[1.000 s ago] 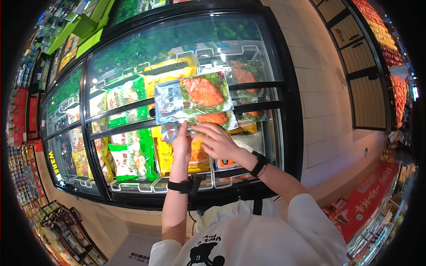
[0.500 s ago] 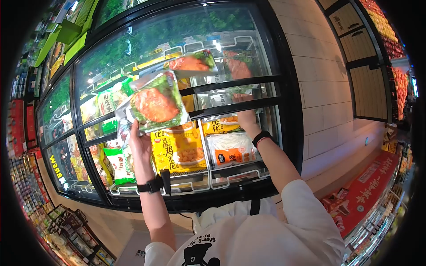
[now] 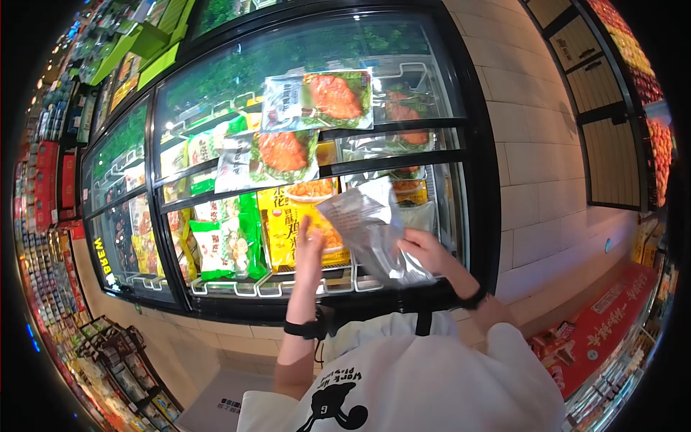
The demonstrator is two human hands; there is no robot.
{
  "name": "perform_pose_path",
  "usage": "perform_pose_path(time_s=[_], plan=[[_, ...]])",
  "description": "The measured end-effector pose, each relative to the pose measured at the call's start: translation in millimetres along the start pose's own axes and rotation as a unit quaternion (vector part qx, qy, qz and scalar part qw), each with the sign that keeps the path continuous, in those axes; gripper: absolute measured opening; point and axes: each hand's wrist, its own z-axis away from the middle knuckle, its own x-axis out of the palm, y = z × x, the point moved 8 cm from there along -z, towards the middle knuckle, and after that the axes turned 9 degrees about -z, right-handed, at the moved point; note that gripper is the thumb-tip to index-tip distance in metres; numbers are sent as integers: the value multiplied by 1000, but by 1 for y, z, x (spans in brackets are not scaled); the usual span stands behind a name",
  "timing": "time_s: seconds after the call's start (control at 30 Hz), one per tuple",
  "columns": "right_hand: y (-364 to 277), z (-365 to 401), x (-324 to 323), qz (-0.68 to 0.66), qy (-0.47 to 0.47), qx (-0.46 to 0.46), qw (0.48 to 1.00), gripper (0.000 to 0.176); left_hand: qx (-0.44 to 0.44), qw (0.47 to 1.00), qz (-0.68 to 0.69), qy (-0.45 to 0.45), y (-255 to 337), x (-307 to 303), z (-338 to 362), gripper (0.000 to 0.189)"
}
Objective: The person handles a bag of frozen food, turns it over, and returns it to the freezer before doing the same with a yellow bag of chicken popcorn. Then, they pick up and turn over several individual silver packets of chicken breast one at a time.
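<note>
My right hand (image 3: 428,253) pinches the lower right edge of a silver food packet (image 3: 367,216), its plain back facing up. Beside that packet, to the left, my left hand (image 3: 309,252) is raised with fingers apart and nothing in it. Ahead of it, a sealed packet of red marinated meat (image 3: 282,151) lies across the black freezer frame. A second marinated meat packet (image 3: 335,97) rests farther back on the glass lid. Below my left hand, yellow bags of fried chicken bites (image 3: 284,237) stand inside the freezer.
The chest freezer (image 3: 216,311) has black rims and sliding glass lids. Green-and-white bags (image 3: 230,248) fill its left section, and more meat packets (image 3: 407,119) show under glass at right. A tiled ledge (image 3: 533,165) runs along the right; a red counter (image 3: 604,317) stands beyond.
My left hand has let go of the meat packet, now lying on the frame, and moved right and nearer. My right hand has come out of the freezer with a silver packet.
</note>
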Motion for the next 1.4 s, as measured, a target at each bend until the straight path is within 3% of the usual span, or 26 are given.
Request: perform_pose_path(time_s=[0.03, 0.1, 0.13, 0.17, 0.23, 0.27, 0.4, 0.47, 0.53, 0.67, 0.87, 1.4], plan=[[-14, 16, 11, -134, 9, -8, 991, 16, -33, 996, -10, -84, -3, 19, 17, 46], [-32, 46, 29, -222, 23, 123, 967, 17, 0, 972, -184, -144, 14, 39, 55, 36], [-43, 55, 39, -321, 24, 101, 941, 22, 53, 968, -202, -140, 51, 57, 81, 27], [-51, 63, 48, -320, 21, 97, 942, 22, 47, 977, -161, -130, 60, 60, 95, 25], [-77, 76, 47, -283, 109, 7, 953, 29, 78, 969, -178, -150, 83, 70, 119, 25], [-90, 83, 50, -275, 115, -25, 954, 31, 83, 969, -179, -148, 88, 69, 128, 25], [-104, 107, 55, -214, 100, -13, 972, 28, 124, 969, -151, -150, 103, 67, 158, 25], [-114, 111, 55, -160, 106, -73, 979, 26, 153, 965, -154, -144, 110, 66, 170, 25], [-117, 112, 57, -178, 105, -68, 976, 26, 168, 973, -131, -87, 115, 56, 178, 29], [-123, 115, 63, -214, 107, -62, 969, 25, 188, 965, -162, -84, 130, 60, 193, 45], [-127, 122, 67, -222, 98, -75, 967, 27, 224, 961, -138, -84, 139, 64, 205, 48], [-140, 125, 72, -213, 70, -106, 969, 34, 215, 955, -167, -117, 132, 59, 199, 53]])
